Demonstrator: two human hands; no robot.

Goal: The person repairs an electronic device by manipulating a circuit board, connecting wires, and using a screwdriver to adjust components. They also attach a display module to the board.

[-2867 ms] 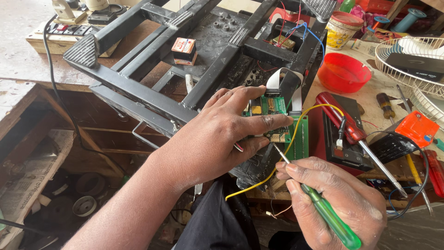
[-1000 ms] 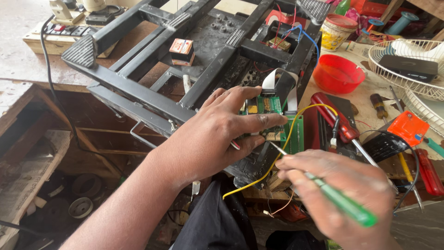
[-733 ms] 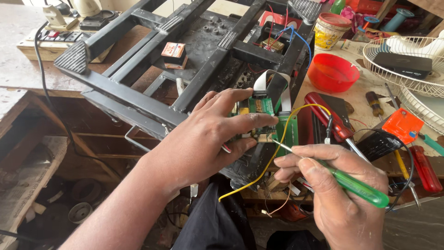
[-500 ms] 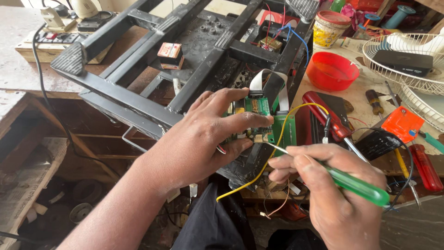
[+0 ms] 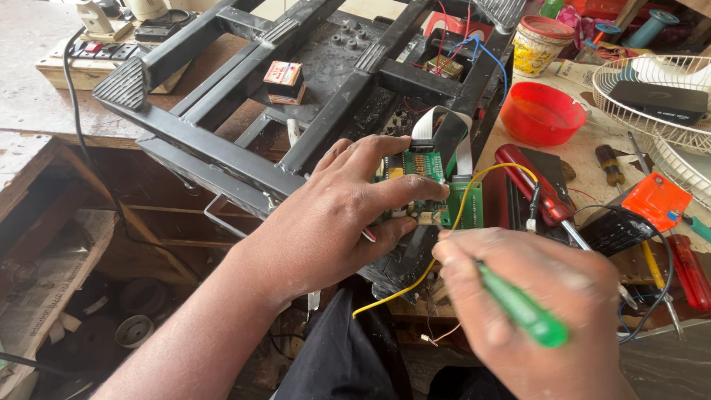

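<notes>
Hands at work on a circuit board

The left hand grips the green circuit board against the black frame; the right hand clutches a green-handled screwdriver.

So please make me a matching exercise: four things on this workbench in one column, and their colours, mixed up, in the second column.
Things:
1. bowl
2. tool handle in the right hand
3. wire looping over the circuit board
4. frame of the opened device

Colours:
a. yellow
b. black
c. red
d. green

Pairs: 1-c, 2-d, 3-a, 4-b
</notes>
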